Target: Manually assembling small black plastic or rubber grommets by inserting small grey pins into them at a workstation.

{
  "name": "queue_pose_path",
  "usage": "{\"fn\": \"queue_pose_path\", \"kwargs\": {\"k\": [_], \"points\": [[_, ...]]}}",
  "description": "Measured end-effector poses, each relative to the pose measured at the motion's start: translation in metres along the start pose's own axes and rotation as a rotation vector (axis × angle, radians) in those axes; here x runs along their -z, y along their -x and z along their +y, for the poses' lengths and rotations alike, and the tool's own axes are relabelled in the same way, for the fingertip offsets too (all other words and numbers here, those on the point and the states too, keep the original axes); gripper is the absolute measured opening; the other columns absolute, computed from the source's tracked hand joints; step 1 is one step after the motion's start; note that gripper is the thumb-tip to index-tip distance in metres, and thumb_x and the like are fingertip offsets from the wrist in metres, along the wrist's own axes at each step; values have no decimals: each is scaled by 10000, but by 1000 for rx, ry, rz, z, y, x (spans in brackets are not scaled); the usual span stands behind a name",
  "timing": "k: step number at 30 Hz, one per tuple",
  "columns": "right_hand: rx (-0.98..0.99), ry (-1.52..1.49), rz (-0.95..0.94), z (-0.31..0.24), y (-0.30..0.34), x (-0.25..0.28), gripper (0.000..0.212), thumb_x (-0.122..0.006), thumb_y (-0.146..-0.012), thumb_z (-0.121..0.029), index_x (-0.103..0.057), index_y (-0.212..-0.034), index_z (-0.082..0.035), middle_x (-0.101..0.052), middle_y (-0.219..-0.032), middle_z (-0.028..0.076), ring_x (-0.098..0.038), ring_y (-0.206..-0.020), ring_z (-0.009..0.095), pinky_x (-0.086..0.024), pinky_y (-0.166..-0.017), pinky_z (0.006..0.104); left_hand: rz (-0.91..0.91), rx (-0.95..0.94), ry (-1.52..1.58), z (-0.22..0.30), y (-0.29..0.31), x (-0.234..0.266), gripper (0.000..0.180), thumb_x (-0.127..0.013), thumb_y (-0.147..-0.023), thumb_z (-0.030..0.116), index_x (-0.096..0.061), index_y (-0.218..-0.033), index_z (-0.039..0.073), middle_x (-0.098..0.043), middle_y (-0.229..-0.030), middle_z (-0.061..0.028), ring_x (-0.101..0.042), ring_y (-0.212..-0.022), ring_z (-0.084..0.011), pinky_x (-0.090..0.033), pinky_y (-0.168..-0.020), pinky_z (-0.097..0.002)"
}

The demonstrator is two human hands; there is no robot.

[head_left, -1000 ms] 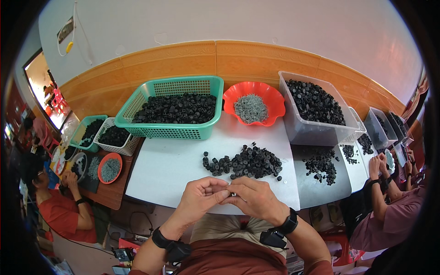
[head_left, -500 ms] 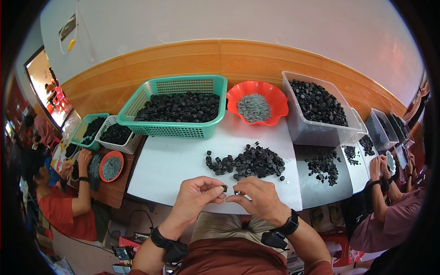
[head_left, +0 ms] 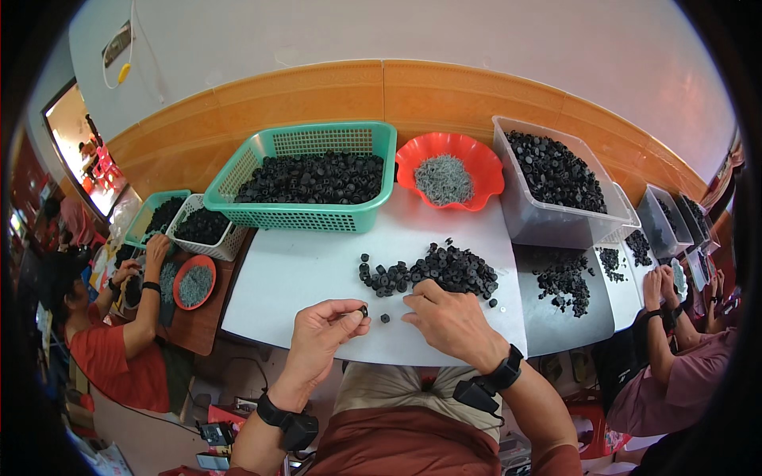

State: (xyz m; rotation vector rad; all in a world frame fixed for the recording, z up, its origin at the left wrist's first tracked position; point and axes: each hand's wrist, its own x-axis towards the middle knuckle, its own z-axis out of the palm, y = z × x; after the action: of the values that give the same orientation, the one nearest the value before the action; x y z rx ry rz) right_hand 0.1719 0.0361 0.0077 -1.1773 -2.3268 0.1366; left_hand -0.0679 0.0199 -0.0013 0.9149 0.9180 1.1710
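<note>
My left hand [head_left: 321, 337] is closed in a pinch over the white tabletop [head_left: 274, 293]. Between its thumb and fingertips is a small black round plastic piece [head_left: 364, 312]. My right hand [head_left: 452, 321] is at the near edge of a pile of similar black pieces [head_left: 456, 268], partly covering it. Its thumb and forefinger are apart, with no piece visible between them. One loose black piece [head_left: 385, 318] lies by itself between my two hands.
Behind the pile stand a green basket [head_left: 298, 218] of black pieces, a red scalloped bowl [head_left: 488, 178] of small grey metal parts and a clear bin [head_left: 548, 226] of black pieces. Another pile [head_left: 565, 289] lies to the right. People work at both sides.
My hands have moved apart. The right has gone forward to the pile, and a single black piece now lies between them. My left hand shifted slightly left, still pinching its piece.
</note>
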Motion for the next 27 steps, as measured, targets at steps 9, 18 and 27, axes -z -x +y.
{"fn": "queue_pose_path", "kwargs": {"k": [9,18,27], "points": [[5,18,-146,-21,-8,-16,259,-701,-920,-261,-688,-1091,-67,-607,-1005,76,-672,-653,286,-525,-550,409,-6,-27,-43,-3,-1,1,219,-701,-944,38,-668,-1130,-74,-718,-989,-132,-714,-875,-166,-599,-842,-289],[-19,24,-161,-23,1,-8,218,-651,-959,-253,-632,-1025,-46,-563,-970,96,-647,-618,314,-492,-503,423,-28,-167,-436,-11,0,-2,175,-703,-925,27,-705,-1096,-10,-717,-999,-68,-702,-888,-149,-579,-813,-279],[-45,-76,-60,-16,16,3,228,-679,-946,-270,-657,-1066,-78,-589,-1013,67,-663,-665,296,-516,-533,406,-189,-709,-1257,-6,-9,-17,237,-728,-824,48,-746,-1060,50,-712,-1058,-103,-665,-981,-292,-544,-877,-386]]}}
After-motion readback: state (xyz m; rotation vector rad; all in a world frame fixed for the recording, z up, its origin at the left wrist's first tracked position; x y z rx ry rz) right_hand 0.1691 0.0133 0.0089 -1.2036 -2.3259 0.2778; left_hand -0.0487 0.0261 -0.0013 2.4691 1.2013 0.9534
